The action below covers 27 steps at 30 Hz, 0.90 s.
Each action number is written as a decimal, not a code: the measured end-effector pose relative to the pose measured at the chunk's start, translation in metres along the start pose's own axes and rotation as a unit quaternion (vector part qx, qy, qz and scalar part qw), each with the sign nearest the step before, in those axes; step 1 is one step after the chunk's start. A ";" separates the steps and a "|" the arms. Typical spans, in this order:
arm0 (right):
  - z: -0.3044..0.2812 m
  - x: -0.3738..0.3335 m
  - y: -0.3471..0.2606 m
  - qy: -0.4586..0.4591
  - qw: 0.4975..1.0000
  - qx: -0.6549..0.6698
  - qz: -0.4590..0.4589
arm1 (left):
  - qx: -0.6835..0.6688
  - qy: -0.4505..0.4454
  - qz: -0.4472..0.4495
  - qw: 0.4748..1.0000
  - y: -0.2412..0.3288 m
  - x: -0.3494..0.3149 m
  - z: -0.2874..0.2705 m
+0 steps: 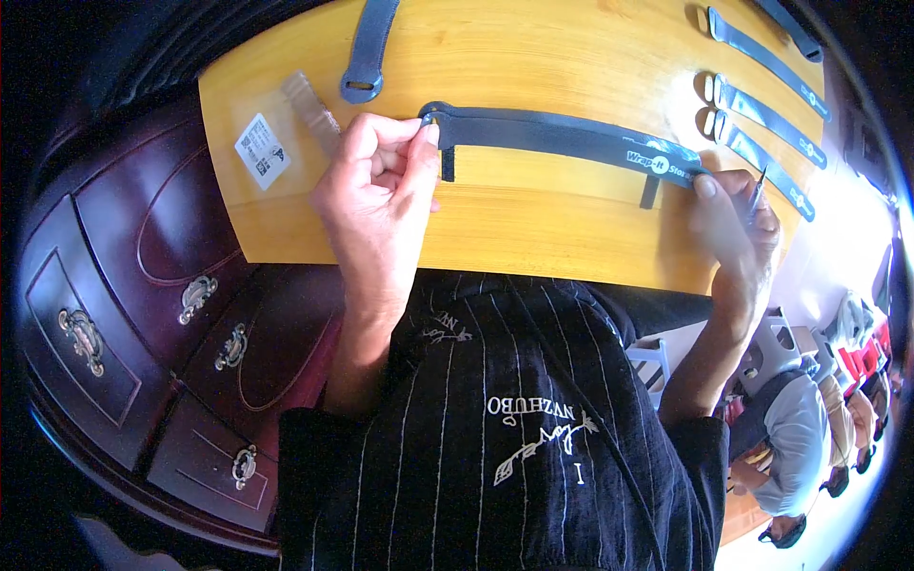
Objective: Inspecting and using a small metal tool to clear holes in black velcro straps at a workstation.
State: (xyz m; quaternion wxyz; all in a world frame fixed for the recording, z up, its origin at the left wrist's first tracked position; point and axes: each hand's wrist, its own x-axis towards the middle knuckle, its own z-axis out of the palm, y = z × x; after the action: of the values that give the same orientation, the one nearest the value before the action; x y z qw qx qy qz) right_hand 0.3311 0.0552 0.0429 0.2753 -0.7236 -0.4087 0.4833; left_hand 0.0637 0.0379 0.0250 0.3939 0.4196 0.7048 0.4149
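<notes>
Two hands stretch one long dark strap point(562, 133) flat across a yellow wooden tabletop point(533, 57). The left hand point(376, 186) pinches the strap's looped end between thumb and fingertips, the other fingers curled in. The right hand point(738, 224) closes on the opposite end, which carries white printing. The strap is wide and flat, with two short tabs hanging from its near edge. If either pinch loosens, the strap could likely go slack or twist, since only fingertips hold it taut. Four similar straps point(762, 119) lie to the far right, another point(367, 48) at the far left. A clear plastic bag point(286, 133) with a white label sits left. Dark wooden drawers point(124, 314) stand at the near left.
</notes>
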 end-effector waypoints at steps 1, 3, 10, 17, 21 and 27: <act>0.002 0.000 0.000 0.001 1.000 -0.001 -0.001 | -0.004 -0.004 -0.001 1.000 -0.001 0.000 0.000; 0.004 0.000 -0.002 0.010 1.000 0.005 0.002 | 0.003 -0.002 -0.004 1.000 0.002 0.000 0.001; 0.006 -0.002 -0.009 0.010 1.000 -0.009 0.010 | 0.009 0.010 0.000 1.000 -0.001 0.001 0.002; 0.008 -0.002 -0.004 0.011 0.999 0.030 0.005 | 0.033 0.015 -0.009 0.999 0.003 -0.001 0.004; 0.009 -0.002 -0.003 0.002 1.000 0.031 -0.006 | 0.040 0.011 0.010 0.999 0.000 -0.001 0.002; 0.005 -0.002 0.000 0.006 0.999 0.024 -0.022 | 0.041 0.007 0.011 0.999 0.002 0.000 0.004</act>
State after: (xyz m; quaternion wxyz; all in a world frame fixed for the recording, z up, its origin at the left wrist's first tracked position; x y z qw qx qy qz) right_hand 0.3258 0.0540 0.0417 0.3056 -0.7107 -0.4113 0.4820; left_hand 0.0675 0.0397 0.0255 0.3669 0.4406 0.7192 0.3924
